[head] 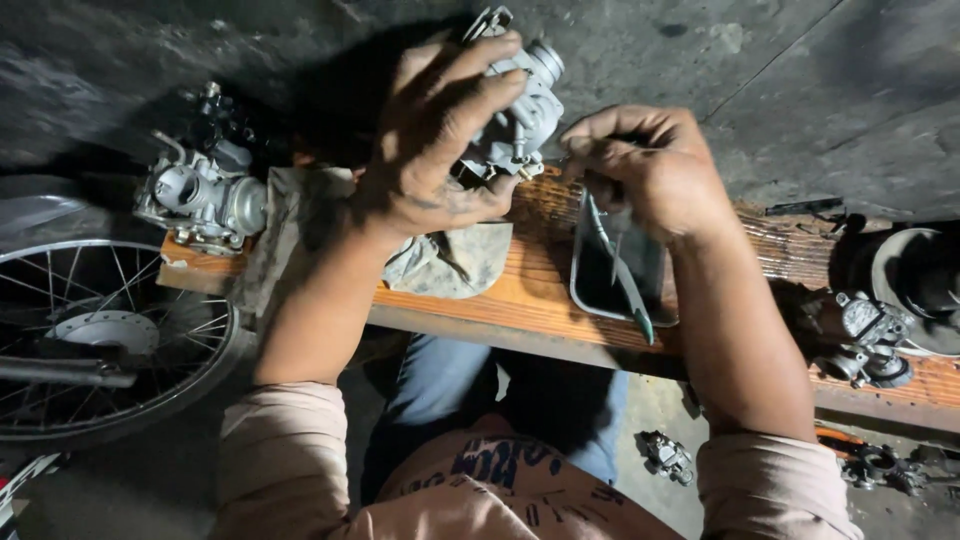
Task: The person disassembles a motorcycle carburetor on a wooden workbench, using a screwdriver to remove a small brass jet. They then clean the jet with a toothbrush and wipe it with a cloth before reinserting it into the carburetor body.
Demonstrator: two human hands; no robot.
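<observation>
My left hand (437,135) grips a grey metal carburettor (522,110) and holds it up above a wooden plank (540,290). My right hand (648,170) is closed just to the right of it, with a thin tool (622,270) with a green tip hanging down from the fingers; the fingertips touch the carburettor's lower side. A dirty rag (450,262) lies on the plank under my left hand. Beneath my right hand a phone (600,285) lies flat on the wood.
A second carburettor (205,190) sits at the plank's left end. A spoked motorcycle wheel (100,335) stands at the left. More metal parts (860,335) rest on the plank at the right, and small parts (668,458) lie on the concrete floor below.
</observation>
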